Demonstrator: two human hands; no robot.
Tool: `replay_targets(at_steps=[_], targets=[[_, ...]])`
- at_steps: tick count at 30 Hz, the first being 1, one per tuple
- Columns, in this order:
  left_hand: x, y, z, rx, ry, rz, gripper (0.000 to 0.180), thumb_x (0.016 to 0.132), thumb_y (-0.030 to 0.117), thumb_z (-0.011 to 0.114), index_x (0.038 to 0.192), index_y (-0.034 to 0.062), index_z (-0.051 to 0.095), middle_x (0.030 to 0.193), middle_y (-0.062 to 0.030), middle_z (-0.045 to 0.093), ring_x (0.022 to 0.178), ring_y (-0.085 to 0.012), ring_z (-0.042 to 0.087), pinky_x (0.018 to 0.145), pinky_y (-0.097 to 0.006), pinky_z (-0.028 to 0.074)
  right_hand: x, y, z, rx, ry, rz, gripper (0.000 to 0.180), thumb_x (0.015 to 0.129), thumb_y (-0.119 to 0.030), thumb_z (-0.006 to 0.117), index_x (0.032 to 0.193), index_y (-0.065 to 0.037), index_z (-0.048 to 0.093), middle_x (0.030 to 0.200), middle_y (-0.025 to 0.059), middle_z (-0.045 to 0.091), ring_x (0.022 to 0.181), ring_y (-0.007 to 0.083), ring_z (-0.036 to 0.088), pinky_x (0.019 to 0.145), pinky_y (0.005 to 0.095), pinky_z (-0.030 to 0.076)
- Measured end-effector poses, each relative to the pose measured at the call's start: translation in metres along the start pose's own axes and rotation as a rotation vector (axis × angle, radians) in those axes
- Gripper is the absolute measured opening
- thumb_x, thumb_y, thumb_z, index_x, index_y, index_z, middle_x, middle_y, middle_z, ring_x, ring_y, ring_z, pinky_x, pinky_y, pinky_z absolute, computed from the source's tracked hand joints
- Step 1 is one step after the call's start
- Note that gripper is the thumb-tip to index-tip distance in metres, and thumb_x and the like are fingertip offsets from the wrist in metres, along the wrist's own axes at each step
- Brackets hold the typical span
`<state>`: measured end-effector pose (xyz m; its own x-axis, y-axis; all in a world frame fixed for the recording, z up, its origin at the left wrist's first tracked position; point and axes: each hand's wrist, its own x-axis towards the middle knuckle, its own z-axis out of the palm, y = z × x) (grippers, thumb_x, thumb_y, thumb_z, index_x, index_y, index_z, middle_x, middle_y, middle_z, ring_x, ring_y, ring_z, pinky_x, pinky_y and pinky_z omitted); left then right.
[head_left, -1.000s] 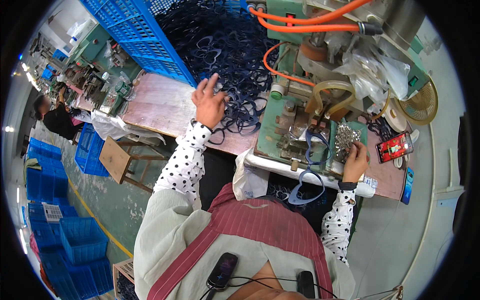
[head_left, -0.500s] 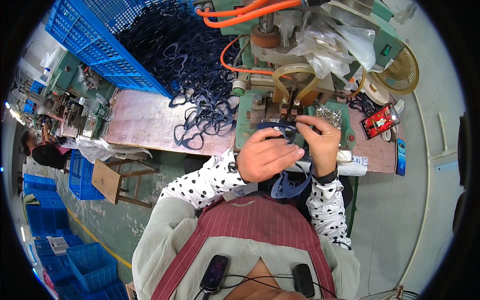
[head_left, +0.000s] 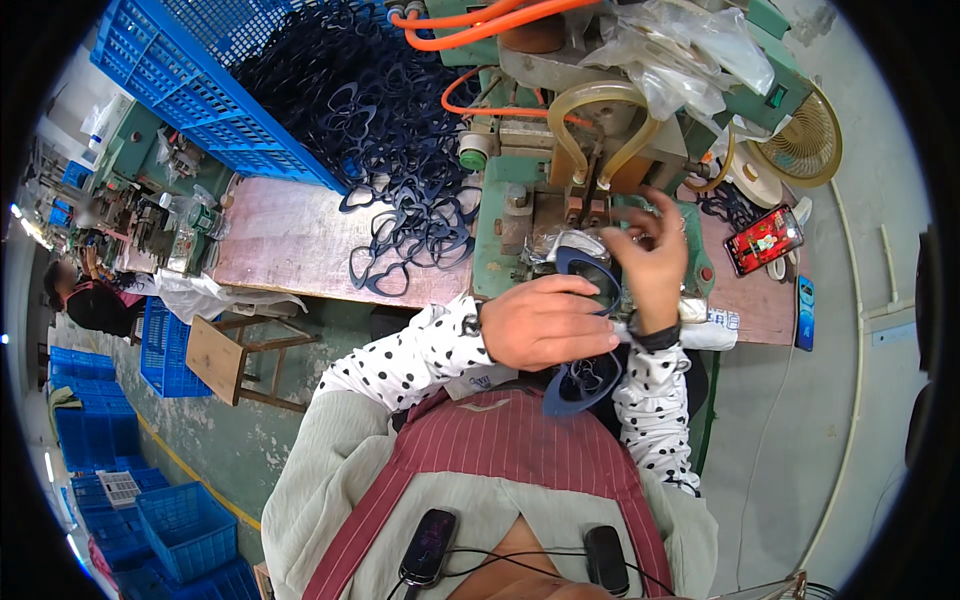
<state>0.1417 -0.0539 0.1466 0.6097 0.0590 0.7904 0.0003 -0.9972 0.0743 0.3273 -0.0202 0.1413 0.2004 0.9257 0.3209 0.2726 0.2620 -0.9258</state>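
Note:
My left hand (head_left: 548, 322) is closed over a navy plastic glasses frame (head_left: 590, 268), whose one rim shows beyond my fingers. Below the hand hangs another navy rim (head_left: 578, 398); whether it belongs to the same frame is hidden. My right hand (head_left: 652, 250) is raised beside the press head, fingers curved and apart, slightly blurred, with nothing visible in them. Directly ahead stands a green bench press (head_left: 515, 225), with metal jaws (head_left: 588, 212) and two thick yellowish hoses (head_left: 572, 125). Its tray of small metal bits is largely behind my right hand.
A tangled heap of navy frames (head_left: 400, 150) spills from a blue plastic crate (head_left: 210, 110) onto the table (head_left: 285, 235). At right lie a phone with a red screen (head_left: 765, 240) and a blue phone (head_left: 804, 312), near a fan (head_left: 805, 140). A wooden stool (head_left: 215, 360) stands left.
My right hand has moved off the frame and opened, fingers lifting near the press. My left hand has drawn the frame slightly back from the jaws. The press head has shifted.

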Motion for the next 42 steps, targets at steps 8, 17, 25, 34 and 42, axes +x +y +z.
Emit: replay_targets(at_steps=[8, 17, 25, 34, 42], targets=[[-0.009, -0.016, 0.009, -0.057, -0.001, -0.004, 0.035, 0.079, 0.002, 0.062, 0.114, -0.0007, 0.063, 0.109, -0.013, 0.065, 0.092, -0.0278, 0.063, 0.093, -0.046, 0.049, -0.009, 0.097, -0.09, -0.493, 0.054, 0.164, 0.035, 0.082, -0.017, 0.071, 0.113, -0.003, 0.062, 0.091, 0.0151, 0.069, 0.081, 0.0262, 0.067, 0.072, 0.0348, 0.052], [-0.012, -0.013, 0.008, -0.065, 0.006, -0.023, 0.033, 0.083, 0.004, 0.059, 0.116, 0.0005, 0.062, 0.114, -0.0121, 0.064, 0.098, -0.0277, 0.062, 0.099, -0.05, 0.046, -0.004, 0.128, -0.073, -0.663, 0.08, -0.087, 0.016, 0.083, -0.015, 0.068, 0.091, -0.001, 0.069, 0.086, 0.0162, 0.067, 0.081, 0.0302, 0.064, 0.075, 0.0374, 0.049], [-0.112, -0.008, -0.009, 0.699, 0.307, -0.7, 0.041, 0.069, 0.003, 0.072, 0.109, 0.0101, 0.065, 0.124, -0.0131, 0.056, 0.105, -0.0297, 0.054, 0.091, -0.044, 0.04, -0.007, 0.127, -0.071, -0.57, 0.239, -0.053, 0.013, 0.088, -0.016, 0.065, 0.092, -0.004, 0.068, 0.083, 0.011, 0.066, 0.075, 0.0251, 0.064, 0.068, 0.0353, 0.05], [-0.253, -0.041, -0.069, 1.188, 0.016, -1.511, 0.016, 0.082, 0.025, 0.068, 0.096, 0.0204, 0.072, 0.1, -0.0018, 0.066, 0.088, -0.0253, 0.063, 0.072, -0.045, 0.045, -0.012, 0.118, -0.066, -0.618, 0.293, -0.102, 0.014, 0.089, -0.016, 0.065, 0.096, -0.006, 0.071, 0.085, 0.0131, 0.07, 0.075, 0.028, 0.067, 0.068, 0.0361, 0.052], [-0.166, -0.043, -0.098, 0.869, 0.451, -1.137, 0.012, 0.091, 0.015, 0.06, 0.095, 0.0034, 0.06, 0.087, -0.015, 0.062, 0.079, -0.0377, 0.057, 0.066, -0.045, 0.043, -0.012, 0.115, -0.065, -0.579, 0.256, -0.152, 0.012, 0.081, -0.01, 0.07, 0.092, -0.007, 0.072, 0.087, 0.0111, 0.071, 0.081, 0.0278, 0.065, 0.077, 0.0357, 0.05]])
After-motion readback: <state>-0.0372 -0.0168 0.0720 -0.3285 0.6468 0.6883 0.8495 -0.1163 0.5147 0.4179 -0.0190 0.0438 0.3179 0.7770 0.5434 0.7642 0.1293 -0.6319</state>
